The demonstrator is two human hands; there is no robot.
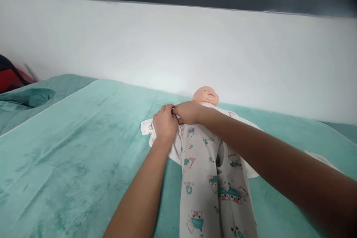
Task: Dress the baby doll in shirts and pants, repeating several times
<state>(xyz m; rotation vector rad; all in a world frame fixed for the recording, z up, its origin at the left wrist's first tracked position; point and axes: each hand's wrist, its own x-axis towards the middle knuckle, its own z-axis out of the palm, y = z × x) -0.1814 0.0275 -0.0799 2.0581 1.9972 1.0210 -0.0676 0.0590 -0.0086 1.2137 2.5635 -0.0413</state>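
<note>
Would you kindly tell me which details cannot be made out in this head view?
All in the head view:
What the left hand and right hand may be pinching: hidden by the hands themselves.
The doll's arms: hidden by clothing and the right forearm.
Lower end of the printed garment: cut off by the bottom edge.
The red-and-black object: cut off by the left edge, so unidentifiable.

The left hand and right hand are seen bare. The left forearm and right forearm are likewise uncovered, smoothly rounded and narrowed toward the hands; the right one is blurred and shaded near the edge of view.
</note>
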